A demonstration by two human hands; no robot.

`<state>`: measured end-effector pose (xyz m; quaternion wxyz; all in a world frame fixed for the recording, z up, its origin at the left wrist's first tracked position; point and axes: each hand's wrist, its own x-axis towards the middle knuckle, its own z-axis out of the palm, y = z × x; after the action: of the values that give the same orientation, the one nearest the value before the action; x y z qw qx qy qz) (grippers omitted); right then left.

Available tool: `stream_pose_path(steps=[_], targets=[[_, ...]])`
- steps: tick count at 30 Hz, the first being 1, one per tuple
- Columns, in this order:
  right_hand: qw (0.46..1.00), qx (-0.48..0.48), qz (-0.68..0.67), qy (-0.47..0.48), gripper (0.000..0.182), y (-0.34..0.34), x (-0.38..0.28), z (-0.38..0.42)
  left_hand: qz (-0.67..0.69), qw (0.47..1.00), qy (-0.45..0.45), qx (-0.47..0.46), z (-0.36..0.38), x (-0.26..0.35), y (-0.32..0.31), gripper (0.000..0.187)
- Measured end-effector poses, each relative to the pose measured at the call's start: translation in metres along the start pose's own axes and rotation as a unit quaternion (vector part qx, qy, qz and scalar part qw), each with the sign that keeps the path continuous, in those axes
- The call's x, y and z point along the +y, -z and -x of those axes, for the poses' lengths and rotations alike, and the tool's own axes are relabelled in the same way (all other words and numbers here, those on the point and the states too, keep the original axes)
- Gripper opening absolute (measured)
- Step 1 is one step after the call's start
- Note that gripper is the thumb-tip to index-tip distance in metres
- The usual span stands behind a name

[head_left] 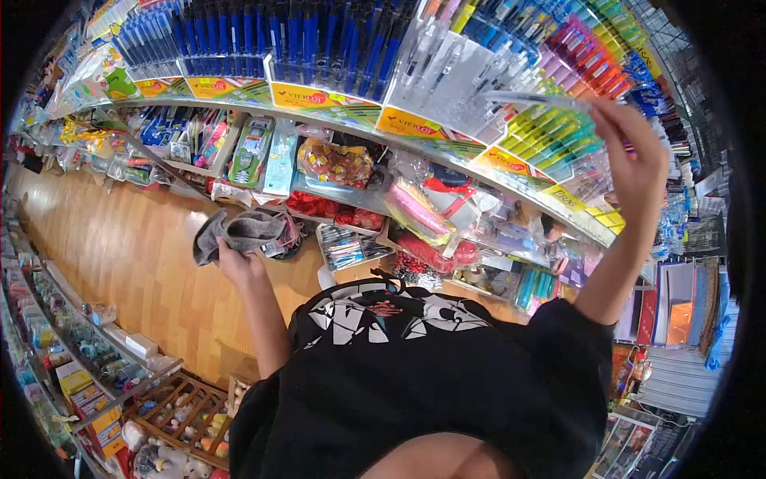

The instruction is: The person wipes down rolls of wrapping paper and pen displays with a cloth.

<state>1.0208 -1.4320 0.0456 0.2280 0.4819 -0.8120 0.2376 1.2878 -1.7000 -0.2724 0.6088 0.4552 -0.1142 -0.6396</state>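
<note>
A grey cloth [243, 229] is gripped in the closed fingers of the left hand [239, 263], above the wooden floor [120, 255]. A thin clear strip [538, 99] is pinched by its end in the narrowed fingers of the right hand [634, 148], over the upper shelf; its exact nature cannot be told. Blue pens [335, 48] and green pens [550, 132] are racked behind printed labels [315, 96]. Between the torso and this rack, a lower shelf is crowded with a boxed toy car [251, 152], bagged goods [335, 162] and a pink-and-yellow pouch [419, 211]; a box of pens [349, 247] is set nearer the torso. Further shelving [88, 363] and a slatted wooden crate [182, 415] are seen at lower left.
</note>
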Motion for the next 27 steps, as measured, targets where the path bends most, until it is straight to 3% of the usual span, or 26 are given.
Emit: stream_pose_path(steps=[4,6,11,14,16,19,22,24,27], targets=[[0.993,-0.09,0.037,0.072,0.015,-0.003,0.001,-0.041,0.019,0.998,0.059,0.01,-0.004,-0.028,0.009,0.026],[0.963,-0.109,0.108,0.22,0.014,-0.011,0.003,-0.058,-0.017,0.994,0.111,-0.013,0.003,-0.028,0.006,0.028],[0.939,-0.163,0.134,0.272,0.014,-0.033,-0.001,-0.083,0.03,0.99,0.135,-0.037,0.002,-0.023,0.006,0.025],[0.95,-0.225,0.085,0.201,0.014,-0.03,-0.001,-0.095,0.022,0.995,0.1,0.015,0.002,-0.024,0.004,0.023],[0.948,-0.214,0.079,0.222,0.014,-0.031,0.003,-0.099,-0.02,0.998,0.056,0.007,0.0,-0.026,0.006,0.029],[0.953,-0.248,0.037,0.171,0.015,-0.031,0.001,-0.102,-0.014,0.995,0.096,-0.015,0.0,-0.019,0.006,0.03],[0.939,-0.236,0.057,0.242,0.014,-0.029,0.003,-0.1,-0.014,0.994,0.11,0.006,0.006,-0.013,0.0,0.03],[0.953,-0.255,0.019,0.163,0.015,-0.029,0.005,-0.097,-0.009,0.994,0.112,0.005,0.005,-0.015,0.003,0.03],[0.95,-0.272,0.044,0.149,0.015,-0.035,0.006,-0.095,-0.007,0.994,0.108,0.004,-0.002,-0.02,0.01,0.029]])
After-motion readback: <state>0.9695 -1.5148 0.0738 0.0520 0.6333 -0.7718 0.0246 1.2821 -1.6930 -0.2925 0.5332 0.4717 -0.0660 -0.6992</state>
